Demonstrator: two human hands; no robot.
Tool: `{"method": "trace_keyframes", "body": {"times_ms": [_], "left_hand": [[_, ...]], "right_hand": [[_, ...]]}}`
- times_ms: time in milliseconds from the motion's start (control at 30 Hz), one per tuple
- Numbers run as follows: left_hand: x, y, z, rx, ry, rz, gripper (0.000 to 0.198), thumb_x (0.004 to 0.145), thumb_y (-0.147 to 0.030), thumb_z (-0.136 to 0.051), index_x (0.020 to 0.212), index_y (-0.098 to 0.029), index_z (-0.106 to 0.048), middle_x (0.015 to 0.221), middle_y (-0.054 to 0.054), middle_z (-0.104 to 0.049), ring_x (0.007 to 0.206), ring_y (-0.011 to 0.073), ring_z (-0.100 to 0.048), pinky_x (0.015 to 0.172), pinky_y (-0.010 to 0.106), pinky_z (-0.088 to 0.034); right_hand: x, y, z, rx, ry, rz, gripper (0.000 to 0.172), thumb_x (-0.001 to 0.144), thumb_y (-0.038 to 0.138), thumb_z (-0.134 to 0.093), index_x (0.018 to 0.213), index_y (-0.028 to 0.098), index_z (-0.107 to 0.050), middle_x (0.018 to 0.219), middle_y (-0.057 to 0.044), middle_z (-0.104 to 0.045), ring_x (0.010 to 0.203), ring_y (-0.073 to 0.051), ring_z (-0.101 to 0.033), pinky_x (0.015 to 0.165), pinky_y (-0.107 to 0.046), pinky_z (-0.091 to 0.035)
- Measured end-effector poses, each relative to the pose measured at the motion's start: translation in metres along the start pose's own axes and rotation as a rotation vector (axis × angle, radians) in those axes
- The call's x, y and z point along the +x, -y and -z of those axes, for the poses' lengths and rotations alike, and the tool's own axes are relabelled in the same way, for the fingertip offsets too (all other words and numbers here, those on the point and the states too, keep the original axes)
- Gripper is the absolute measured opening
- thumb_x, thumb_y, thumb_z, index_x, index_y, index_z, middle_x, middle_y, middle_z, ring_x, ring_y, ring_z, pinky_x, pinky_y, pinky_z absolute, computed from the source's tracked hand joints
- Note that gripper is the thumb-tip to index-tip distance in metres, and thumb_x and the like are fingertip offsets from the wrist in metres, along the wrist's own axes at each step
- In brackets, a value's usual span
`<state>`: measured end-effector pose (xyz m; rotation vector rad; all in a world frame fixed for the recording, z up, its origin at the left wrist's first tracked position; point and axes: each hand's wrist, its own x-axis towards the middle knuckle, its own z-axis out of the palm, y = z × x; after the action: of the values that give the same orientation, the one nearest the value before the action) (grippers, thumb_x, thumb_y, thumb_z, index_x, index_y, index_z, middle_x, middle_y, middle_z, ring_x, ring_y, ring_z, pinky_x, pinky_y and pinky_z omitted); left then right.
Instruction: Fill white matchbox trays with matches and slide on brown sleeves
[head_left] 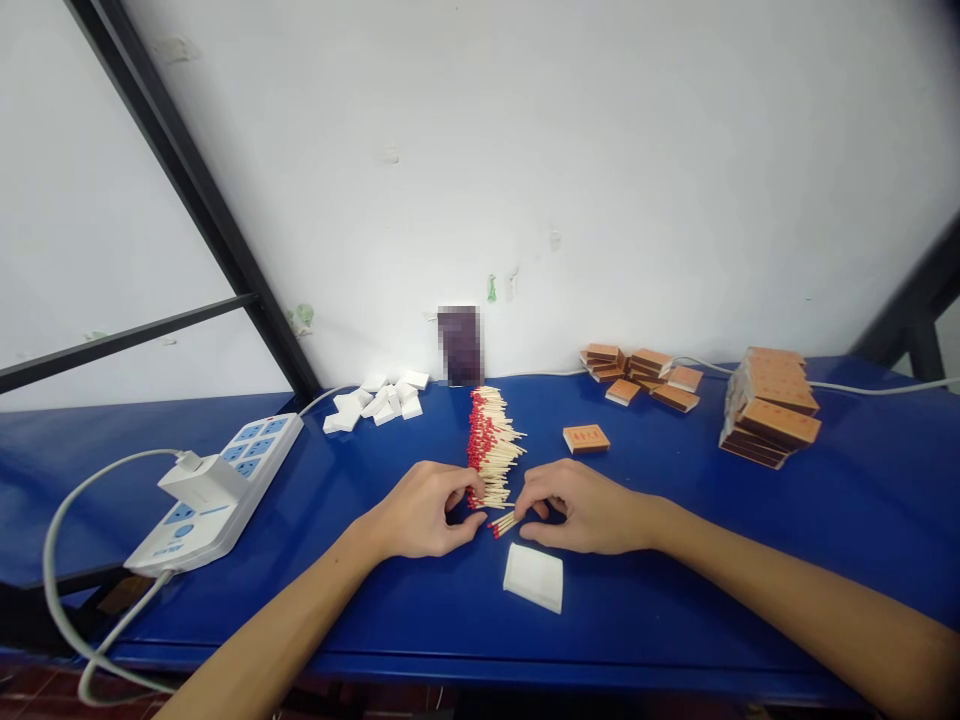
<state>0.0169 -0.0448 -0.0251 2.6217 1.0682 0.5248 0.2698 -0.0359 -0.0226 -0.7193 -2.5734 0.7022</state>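
A long pile of red-tipped matches [491, 440] lies in the middle of the blue table [750, 520]. My left hand [424, 510] rests at the pile's near end, fingers curled and touching the matches. My right hand [581, 505] sits just right of it, fingers curled, pinching a small bunch of matches [504, 523] against the table. A white inner matchbox tray [534, 577] lies just in front of my hands. One orange matchbox [586, 438] lies alone right of the pile.
White box trays [379, 402] lie heaped at the back left. Orange matchboxes [641, 375] are scattered at the back, with a taller stack [771, 408] at the right. A white power strip [214, 490] with a plugged adapter and cable lies at the left. A black frame stands against the wall.
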Motion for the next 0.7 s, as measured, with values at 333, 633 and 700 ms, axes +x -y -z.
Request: {"method": "trace_keyframes", "body": {"times_ms": [333, 633, 700], "left_hand": [[-0.0003, 0.0004, 0.0024, 0.005, -0.025, -0.020, 0.003, 0.082, -0.020, -0.060, 0.084, -0.019, -0.062, 0.059, -0.006, -0.044, 0.050, 0.0086, -0.038, 0.052, 0.023, -0.029], [-0.0006, 0.0005, 0.0039, 0.003, -0.039, -0.020, 0.005, 0.083, -0.021, -0.059, 0.084, -0.018, -0.063, 0.059, -0.006, -0.044, 0.050, 0.0084, -0.038, 0.052, 0.024, -0.029], [-0.0005, 0.0001, 0.0039, 0.010, -0.034, -0.020, 0.005, 0.083, -0.021, -0.059, 0.082, -0.018, -0.063, 0.059, -0.006, -0.045, 0.050, 0.0084, -0.038, 0.052, 0.024, -0.029]], "right_hand": [[0.0011, -0.0050, -0.0075, -0.004, -0.026, -0.019, 0.010, 0.087, 0.023, -0.064, 0.086, 0.019, -0.074, 0.074, 0.001, -0.063, 0.062, -0.010, -0.052, 0.059, -0.022, -0.038], [0.0009, -0.0034, -0.0070, -0.008, -0.022, -0.032, 0.010, 0.083, 0.023, -0.066, 0.090, 0.018, -0.072, 0.068, 0.003, -0.059, 0.059, -0.010, -0.050, 0.058, -0.021, -0.038], [0.0007, -0.0041, -0.0071, -0.024, -0.025, -0.014, 0.012, 0.084, 0.025, -0.066, 0.093, 0.019, -0.072, 0.068, 0.003, -0.059, 0.060, -0.010, -0.050, 0.058, -0.021, -0.038]]}}
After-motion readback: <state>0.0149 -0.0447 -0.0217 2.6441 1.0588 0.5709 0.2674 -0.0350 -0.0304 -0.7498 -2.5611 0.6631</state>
